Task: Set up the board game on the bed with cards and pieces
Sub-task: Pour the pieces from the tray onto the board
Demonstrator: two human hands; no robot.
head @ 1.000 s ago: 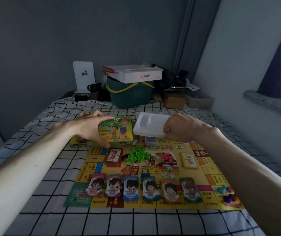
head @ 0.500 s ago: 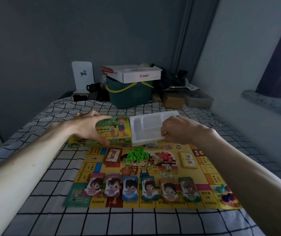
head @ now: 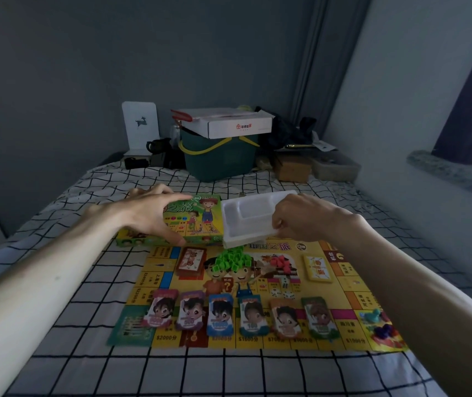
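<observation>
Right hand (head: 300,217) pinches white plastic tray (head: 246,217); left hand (head: 149,213) grips game box (head: 189,222). Risk: tray dropping onto green houses (head: 230,257), scattering them.

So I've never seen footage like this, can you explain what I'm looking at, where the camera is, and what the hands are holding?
There is no machine here: a person wears a camera on the head, looking forward and down at both bare arms. A board game lies on a checked bed, with a row of banknote stacks, green pieces, red pieces and dice on it. The right hand grips a white plastic tray just above the board's far edge. The left hand holds the colourful game box beside it.
</observation>
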